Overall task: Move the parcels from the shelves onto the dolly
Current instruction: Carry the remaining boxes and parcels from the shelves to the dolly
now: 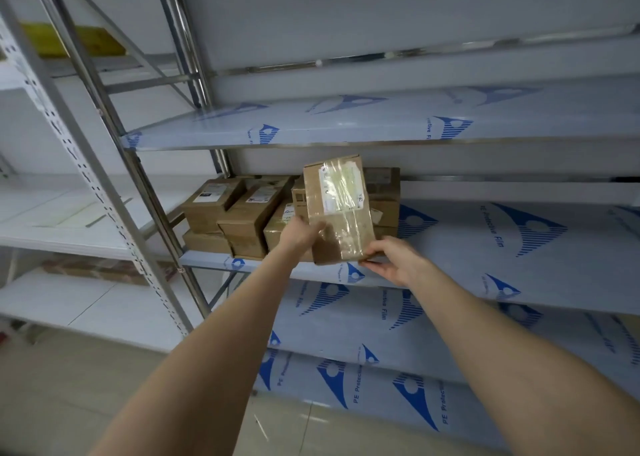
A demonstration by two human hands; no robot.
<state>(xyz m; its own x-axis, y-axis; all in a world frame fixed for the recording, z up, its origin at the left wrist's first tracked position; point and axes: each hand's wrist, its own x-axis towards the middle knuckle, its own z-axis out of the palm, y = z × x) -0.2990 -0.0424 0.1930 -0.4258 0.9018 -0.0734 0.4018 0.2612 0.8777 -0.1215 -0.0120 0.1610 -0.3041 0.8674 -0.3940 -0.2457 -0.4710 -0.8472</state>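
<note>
The fingers (317, 229) of the left hand (299, 232) are curled round the lower left edge of a flat cardboard parcel (341, 210), and the lower right corner is pinched by the right hand (394, 263). The parcel is held upright and slightly tilted at the centre of the frame, at the front edge of the middle shelf (485, 244); whether it touches the shelf cannot be told. Its face is covered with glossy clear tape over a pale label. Behind it and to its left, brown boxes (242, 213) are stacked in two layers on the same shelf, some bearing white labels. The upper shelf (346, 123) and lower shelf (346, 324) are wrapped in white film printed with blue triangles. A white perforated rack (86, 234) is seen at the left, with a yellow board (69, 40) at the upper left.
</note>
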